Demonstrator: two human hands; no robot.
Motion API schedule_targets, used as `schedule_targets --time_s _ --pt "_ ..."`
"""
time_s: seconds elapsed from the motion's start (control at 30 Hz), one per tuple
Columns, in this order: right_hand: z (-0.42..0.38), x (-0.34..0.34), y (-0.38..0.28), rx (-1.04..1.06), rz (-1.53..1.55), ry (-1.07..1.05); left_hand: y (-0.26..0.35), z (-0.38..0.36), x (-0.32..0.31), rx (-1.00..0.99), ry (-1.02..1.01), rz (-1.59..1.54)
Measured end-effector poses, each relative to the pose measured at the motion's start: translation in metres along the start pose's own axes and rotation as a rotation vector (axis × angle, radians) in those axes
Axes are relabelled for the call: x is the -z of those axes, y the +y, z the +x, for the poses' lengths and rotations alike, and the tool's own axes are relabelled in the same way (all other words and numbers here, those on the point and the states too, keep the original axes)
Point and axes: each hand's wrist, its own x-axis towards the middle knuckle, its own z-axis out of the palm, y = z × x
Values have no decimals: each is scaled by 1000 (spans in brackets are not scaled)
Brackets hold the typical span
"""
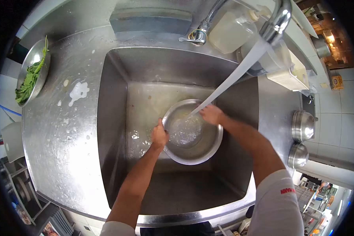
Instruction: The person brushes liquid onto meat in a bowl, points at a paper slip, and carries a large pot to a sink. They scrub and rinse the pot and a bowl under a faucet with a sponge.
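A round metal bowl [192,155] sits in the steel sink [145,94], with water in it. From the faucet [272,29] at the upper right, a stream of water runs down into the bowl near its upper rim. My left hand [159,135] grips the bowl's left rim, the thumb pointing up. Over the upper right part of the bowl is my right hand [211,115], beside the stream; its fingers are bent and blurred, and whether they hold anything cannot be made out.
On the left counter stands a tilted metal bowl [43,78] with leafy greens [29,84]. Behind the sink are a faucet lever [194,38], a plastic jug [230,33] and a white container [289,78]. Metal bowls [303,126] lie at the right edge.
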Motion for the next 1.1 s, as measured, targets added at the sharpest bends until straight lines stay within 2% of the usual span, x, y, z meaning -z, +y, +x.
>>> schedule_targets --time_s 0.03,0.1,0.13,0.2,0.23,0.27,0.3,0.37,0.43,0.47,0.6,0.67,0.7,0.73,0.8,0.83,0.87,0.93,1.0,1.03,1.1 --pt "10 7 6 4 13 -4 2 3 1 -23 4 -10" --pt "17 33 2 142 -225 -10 -7 -7 -3 -46 -18 -5" --pt "4 45 -17 116 -217 -423 -9 -3 -4 -52 67 -113" --pt "-39 -44 -84 -686 703 -565 -13 1 -12 -45 237 -304" --pt "-48 -53 -136 -695 485 -287 -14 -1 -18 -41 237 -306" --pt "-37 -64 -180 -1022 781 -195 -12 -5 -25 -29 269 -315" --pt "-22 -32 -189 -603 733 -259 -9 -10 -31 -23 301 -320" --pt "60 -24 -218 -1138 1270 -68 -2 -30 -29 38 296 -326" --pt "132 -76 -196 -1570 1903 622 -3 -27 -26 -38 215 -408" --pt "140 -79 -188 -1580 1920 619 -16 -25 -23 -111 112 -351" --pt "141 -72 -138 -1803 1655 1098 -5 -21 -15 -100 23 -343" --pt "125 -146 -220 -1359 1865 927 -5 -11 -20 -108 99 -323" --pt "91 -121 -240 -1236 1611 514 -10 -11 -21 -109 166 -288" --pt "49 -95 -237 -1082 1330 143 -13 -8 -17 -85 140 -247" --pt "-11 -87 -206 -712 860 -176 -20 -11 -17 -123 105 -217" --pt "-25 -94 -170 -659 702 -265 -20 -9 -18 -177 79 -191" --pt "-19 -101 -125 -604 536 -345 -12 -14 -15 -144 8 -323" --pt "12 -71 -82 -528 258 -229 -6 -10 -19 -146 28 -290" --pt "57 -75 -73 -511 663 -84 -4 -3 -20 -143 47 -253" --pt "71 -70 -84 -508 669 -89 -4 -3 -20 -148 59 -277" --pt "89 -55 -100 -391 934 55 -5 -4 -21 -155 65 -299"
